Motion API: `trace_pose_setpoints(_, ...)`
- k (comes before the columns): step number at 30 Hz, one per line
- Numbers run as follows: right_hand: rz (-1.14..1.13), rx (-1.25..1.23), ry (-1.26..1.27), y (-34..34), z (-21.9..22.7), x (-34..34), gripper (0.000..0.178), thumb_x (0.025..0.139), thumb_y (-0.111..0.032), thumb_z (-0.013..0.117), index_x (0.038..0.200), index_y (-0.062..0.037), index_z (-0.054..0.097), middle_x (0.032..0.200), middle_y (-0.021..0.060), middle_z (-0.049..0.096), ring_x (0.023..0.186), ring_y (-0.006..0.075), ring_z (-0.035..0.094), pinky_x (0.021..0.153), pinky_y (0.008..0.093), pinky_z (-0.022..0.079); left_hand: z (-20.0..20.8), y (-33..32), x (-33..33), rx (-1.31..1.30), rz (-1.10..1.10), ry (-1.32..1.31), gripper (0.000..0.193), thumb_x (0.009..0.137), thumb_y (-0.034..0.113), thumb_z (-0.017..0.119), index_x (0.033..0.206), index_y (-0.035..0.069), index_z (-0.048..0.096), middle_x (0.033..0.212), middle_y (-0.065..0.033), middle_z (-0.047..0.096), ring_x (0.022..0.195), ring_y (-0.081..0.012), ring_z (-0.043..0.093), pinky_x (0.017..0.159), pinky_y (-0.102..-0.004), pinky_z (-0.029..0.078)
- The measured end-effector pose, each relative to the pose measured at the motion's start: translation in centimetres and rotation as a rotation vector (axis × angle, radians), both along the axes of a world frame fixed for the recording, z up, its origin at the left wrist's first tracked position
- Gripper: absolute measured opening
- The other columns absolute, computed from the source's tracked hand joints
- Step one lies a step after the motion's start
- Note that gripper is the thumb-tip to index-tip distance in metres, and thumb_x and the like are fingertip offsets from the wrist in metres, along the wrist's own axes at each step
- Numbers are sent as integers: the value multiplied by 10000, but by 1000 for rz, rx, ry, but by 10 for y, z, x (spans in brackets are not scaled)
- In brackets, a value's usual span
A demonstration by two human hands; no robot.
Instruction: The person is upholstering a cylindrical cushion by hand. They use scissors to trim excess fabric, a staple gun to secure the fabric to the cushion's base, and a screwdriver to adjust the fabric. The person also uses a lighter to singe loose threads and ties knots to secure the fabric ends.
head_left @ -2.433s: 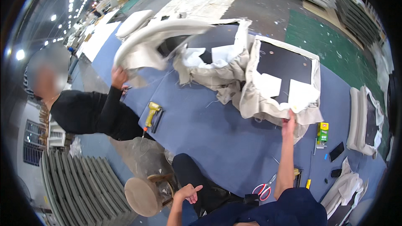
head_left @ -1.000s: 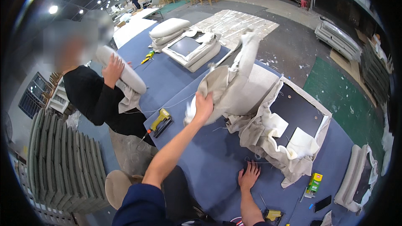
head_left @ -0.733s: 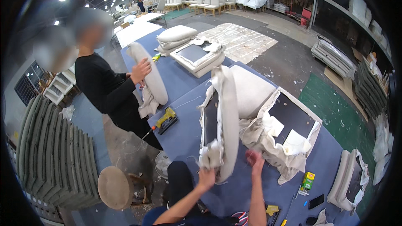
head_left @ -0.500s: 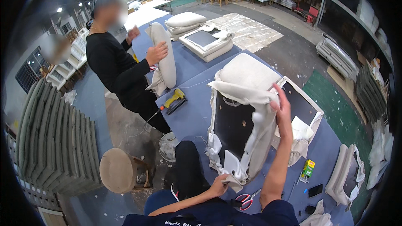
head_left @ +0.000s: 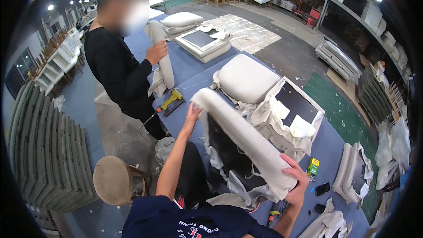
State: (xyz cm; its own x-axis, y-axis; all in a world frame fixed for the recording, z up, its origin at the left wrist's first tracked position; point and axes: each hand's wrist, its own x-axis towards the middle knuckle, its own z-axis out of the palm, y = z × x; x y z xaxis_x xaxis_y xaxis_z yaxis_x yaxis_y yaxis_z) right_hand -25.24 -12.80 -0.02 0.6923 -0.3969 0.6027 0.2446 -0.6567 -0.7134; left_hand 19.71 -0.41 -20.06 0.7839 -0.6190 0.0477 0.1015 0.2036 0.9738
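I hold a beige upholstered chair cushion [head_left: 246,134] tilted up over the table, its long padded side toward the upper right and its black backing board [head_left: 229,150] partly showing. My left hand [head_left: 190,119] grips the upper left corner. At the lower right end, my right hand [head_left: 296,178] wraps around the corner. Loose fabric hangs along the cushion's near edge. Just beyond lie another beige cushion [head_left: 246,78] and one with its black board [head_left: 292,102] facing up, white padding pieces on it. An orange-handled tool [head_left: 274,213] lies partly hidden near my right forearm.
A yellow staple gun [head_left: 171,102] lies on the blue table [head_left: 183,89]. Across at left, a person in black [head_left: 115,66] holds another cushion [head_left: 163,61]. A round stool [head_left: 113,180] and stacked grey panels [head_left: 48,150] stand left; a phone [head_left: 322,189] and small box [head_left: 313,166] lie right.
The cushion has been turned and tipped up on edge. My left hand went from its near edge to the upper left corner, my right hand from the far side to the lower right.
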Motion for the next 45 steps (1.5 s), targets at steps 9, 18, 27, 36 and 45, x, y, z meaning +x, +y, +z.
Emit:
trace_pose_setpoints(9, -682, 968, -665, -120, -227, -68, 602, 1040, -497, 425, 1488, -95, 413, 1400, 71, 578, 1233, 262, 603, 1019, 411, 510, 20, 46, -80, 179, 165, -783, 507, 715, 69, 807, 1183, -25, 635, 1122, -146, 691, 1059, -208, 633, 942, -365, 491)
trace_pose_setpoints(18, -416, -131, -522, -98, 103, 1, 789, 909, -555, 554, 1391, 67, 503, 1375, 230, 564, 1300, 358, 544, 1155, 489, 377, 166, 66, -179, 147, 188, -892, 438, 690, 207, 865, 1003, 2, 638, 850, -107, 591, 762, -325, 589, 685, -400, 489)
trace_pose_setpoints(27, -512, -313, -398, -108, 162, -51, 766, 906, -539, 558, 1379, 62, 516, 1360, 227, 574, 1290, 354, 551, 1146, 480, 382, 180, 3, -227, 163, 132, -1090, 590, 586, 323, 945, 1013, 48, 645, 837, -97, 588, 758, -298, 570, 657, -422, 469)
trace_pose_setpoints(36, -606, -10, -174, -88, 59, -52, 743, 903, -522, 563, 1367, 57, 529, 1345, 224, 584, 1280, 350, 558, 1137, 471, 387, 154, 36, -191, 132, 214, -1025, 613, 632, 430, 910, 980, 13, 624, 856, -144, 584, 775, -359, 574, 691, -444, 463)
trace_pose_setpoints(45, -707, -67, -335, -140, 104, -68, 720, 900, -506, 567, 1355, 52, 543, 1330, 221, 593, 1269, 346, 565, 1129, 462, 392, 162, 29, -191, 196, 186, -1039, 573, 592, 313, 939, 969, 32, 612, 833, -126, 575, 758, -344, 560, 656, -443, 449)
